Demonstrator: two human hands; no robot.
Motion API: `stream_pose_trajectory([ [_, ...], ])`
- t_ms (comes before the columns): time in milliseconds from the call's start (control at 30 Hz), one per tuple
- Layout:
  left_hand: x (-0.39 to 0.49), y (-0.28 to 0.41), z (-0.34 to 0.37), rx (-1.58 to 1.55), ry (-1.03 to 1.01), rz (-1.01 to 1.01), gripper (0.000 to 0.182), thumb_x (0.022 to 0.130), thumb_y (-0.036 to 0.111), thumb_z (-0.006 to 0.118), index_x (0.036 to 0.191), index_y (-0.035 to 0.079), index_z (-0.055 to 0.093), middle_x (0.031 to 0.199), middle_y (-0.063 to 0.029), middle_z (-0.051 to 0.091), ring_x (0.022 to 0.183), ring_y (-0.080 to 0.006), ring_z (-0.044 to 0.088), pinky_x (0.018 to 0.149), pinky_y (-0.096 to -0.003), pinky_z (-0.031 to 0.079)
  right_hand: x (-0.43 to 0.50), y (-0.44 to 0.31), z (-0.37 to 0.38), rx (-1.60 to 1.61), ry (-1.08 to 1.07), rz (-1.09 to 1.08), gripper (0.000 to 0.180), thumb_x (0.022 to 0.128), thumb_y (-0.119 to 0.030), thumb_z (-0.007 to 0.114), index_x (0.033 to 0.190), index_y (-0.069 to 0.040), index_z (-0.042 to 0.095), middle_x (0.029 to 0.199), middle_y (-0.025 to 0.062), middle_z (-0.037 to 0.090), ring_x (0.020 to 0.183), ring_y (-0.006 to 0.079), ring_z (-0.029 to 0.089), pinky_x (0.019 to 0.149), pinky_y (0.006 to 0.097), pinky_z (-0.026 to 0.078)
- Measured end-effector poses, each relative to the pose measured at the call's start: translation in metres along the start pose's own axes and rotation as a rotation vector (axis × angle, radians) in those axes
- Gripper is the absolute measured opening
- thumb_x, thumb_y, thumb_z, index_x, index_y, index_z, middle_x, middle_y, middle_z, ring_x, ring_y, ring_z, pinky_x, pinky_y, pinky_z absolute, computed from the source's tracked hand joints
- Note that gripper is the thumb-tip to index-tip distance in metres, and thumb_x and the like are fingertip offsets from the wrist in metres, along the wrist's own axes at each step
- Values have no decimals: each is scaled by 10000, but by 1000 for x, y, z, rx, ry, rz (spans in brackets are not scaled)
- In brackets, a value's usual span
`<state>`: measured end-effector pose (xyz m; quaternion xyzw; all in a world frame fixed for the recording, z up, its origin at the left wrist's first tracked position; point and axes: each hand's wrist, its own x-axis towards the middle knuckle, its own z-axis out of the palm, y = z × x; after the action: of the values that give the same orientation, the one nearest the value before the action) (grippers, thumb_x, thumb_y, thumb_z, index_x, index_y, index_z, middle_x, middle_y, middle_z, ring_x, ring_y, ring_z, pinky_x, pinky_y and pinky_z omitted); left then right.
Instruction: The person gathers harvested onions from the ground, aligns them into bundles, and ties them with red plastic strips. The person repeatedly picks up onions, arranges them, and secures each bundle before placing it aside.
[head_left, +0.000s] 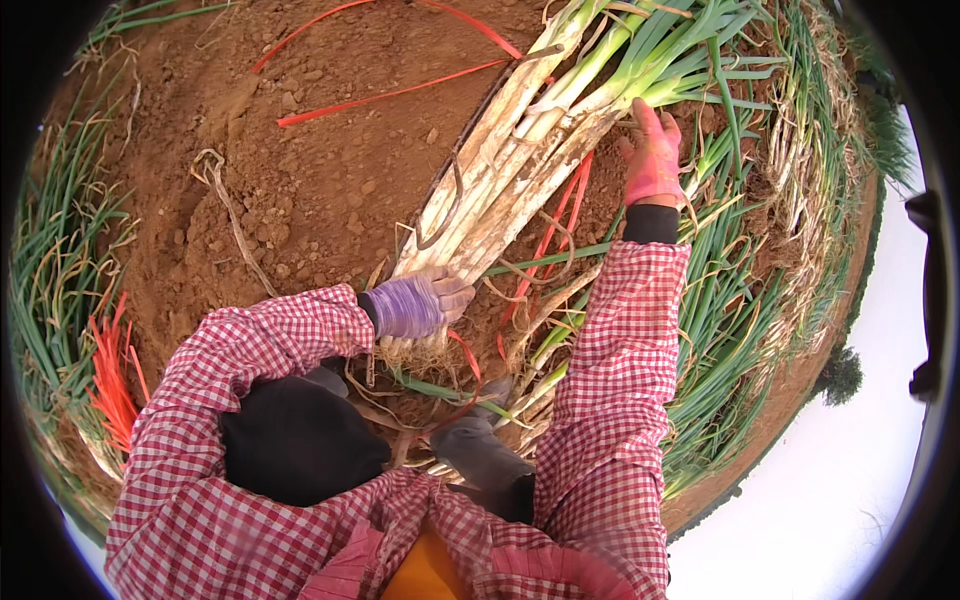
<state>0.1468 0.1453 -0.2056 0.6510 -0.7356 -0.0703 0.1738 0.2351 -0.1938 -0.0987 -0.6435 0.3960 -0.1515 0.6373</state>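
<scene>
A bundle of long green onions (510, 169) lies slantwise before me, white stalks towards me and green leaves (675, 56) at the far end. My left hand (420, 301), in a purple glove, is laid over the stalks just above the roots (420, 352), its fingers curled across them. Beside the base of the leaves is my right hand (654, 154) in a pink-orange glove, its fingers apart at the bundle's right side. A bent metal rod (452, 206) hooks over the stalks' left side. Red plastic strapping (551, 232) passes close to the bundle's right side.
More strapping (390, 97) loops over the brown soil (300, 180). Pulled green onions lie in a row (727, 360) to my right, and others (60, 270) at far left. A bunch of red strips (112, 375) is at left. My shoe (480, 450) is below the roots.
</scene>
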Motion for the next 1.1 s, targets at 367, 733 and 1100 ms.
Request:
stream_pose_trajectory([
  [367,-4,4,8,-5,-47,-39,261,862,152,447,1082,84,571,1310,-63,512,1194,-212,488,1027,-378,370,100,-29,3,-649,5,215,724,702,-436,788,1179,63,570,1133,179,606,972,271,609,784,366,494],
  [733,-1,3,2,-16,-49,4,302,803,136,510,1090,61,563,1286,-112,524,1164,-253,506,1008,-401,380,102,19,13,-24,155,-34,433,832,-49,666,1206,86,496,1083,165,615,901,278,639,748,360,540],
  [1100,7,3,-12,-24,-49,-6,324,763,148,547,1077,73,571,1297,-119,516,1147,-264,526,958,-406,419,112,69,22,186,-20,-189,487,876,-162,646,1261,64,450,1119,152,597,981,237,580,856,326,464],
])
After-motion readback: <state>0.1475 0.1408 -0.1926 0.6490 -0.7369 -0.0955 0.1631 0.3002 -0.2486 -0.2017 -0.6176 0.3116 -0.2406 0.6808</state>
